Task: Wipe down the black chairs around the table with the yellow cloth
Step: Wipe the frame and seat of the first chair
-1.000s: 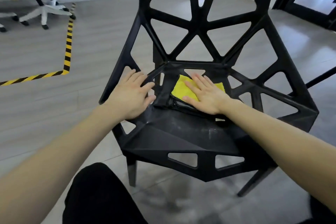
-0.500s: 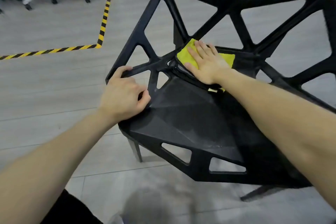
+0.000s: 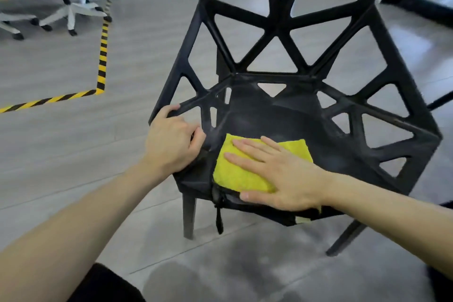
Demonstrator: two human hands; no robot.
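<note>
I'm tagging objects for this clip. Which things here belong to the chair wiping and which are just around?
In use: black chair; yellow cloth; right hand; left hand.
Just around: white office chairs; striped floor tape.

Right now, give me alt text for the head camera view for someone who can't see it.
A right hand presses a yellow cloth flat on the seat of a black chair, while the left hand grips the chair's side frame. Striped floor tape and white office chairs lie behind.
</note>
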